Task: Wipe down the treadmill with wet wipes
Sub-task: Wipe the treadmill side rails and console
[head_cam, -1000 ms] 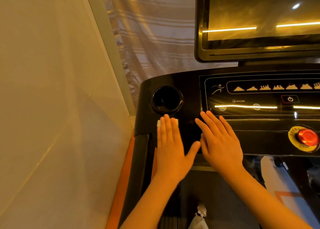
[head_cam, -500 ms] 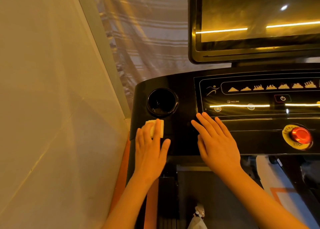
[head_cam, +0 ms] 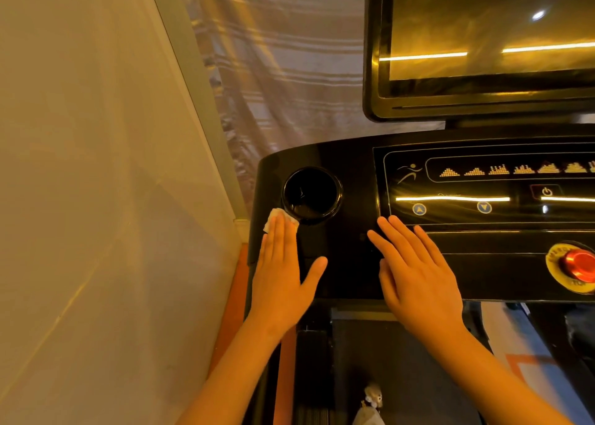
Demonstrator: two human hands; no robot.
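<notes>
The wet wipe (head_cam: 276,217) lies flat on the near-left corner of the treadmill console (head_cam: 351,167), touching the rim of the round cup holder (head_cam: 311,194). The left hand (head_cam: 280,273) presses it down with straight fingers laid together and the thumb spread to the side. Only the wipe's far edge shows past the fingertips. The right hand (head_cam: 415,273) rests flat on the console, fingers straight and slightly fanned, just below the control panel (head_cam: 483,186), and holds nothing.

The work looks to be at the console's left end. The cup holder's inside, the control panel, the red stop button (head_cam: 579,265), the screen (head_cam: 483,38) above and the belt (head_cam: 386,360) below all seem left to do. The glossy black gives no sure sign of which parts are already wiped.

A pale wall (head_cam: 96,167) stands close on the left and a striped curtain (head_cam: 283,70) hangs behind the machine. Warm strip lights are mirrored in the screen and panel.
</notes>
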